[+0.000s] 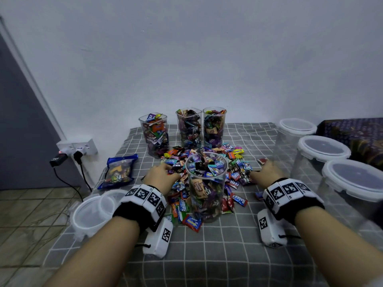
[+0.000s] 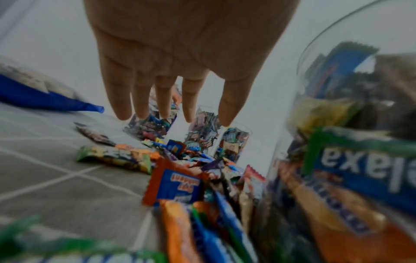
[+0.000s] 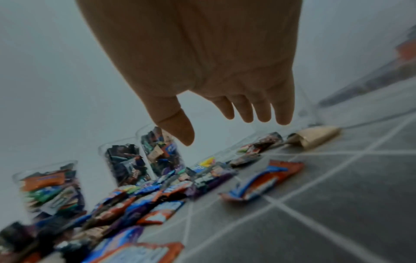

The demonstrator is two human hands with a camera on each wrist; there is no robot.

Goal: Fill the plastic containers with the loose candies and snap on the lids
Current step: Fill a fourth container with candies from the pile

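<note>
- Risking a topple: near jar (image 1: pixel 205 187), open and almost full, standing in the candy pile (image 1: pixel 234 179), touching wrappers on both sides.
- Reaching in with fingers spread, holding nothing: left hand (image 1: pixel 160 178) at the pile's left edge, right hand (image 1: pixel 267 172) at its right.
- Lying off the near left corner, likely sliding off: loose lids (image 1: pixel 91 212).
- Blurring in both wrist views: wrappers, fingertip contact.
- Standing farthest back, uncapped: three filled jars (image 1: pixel 189 129).
- Cutting off at right: lidded empty jars (image 1: pixel 323 150).
</note>
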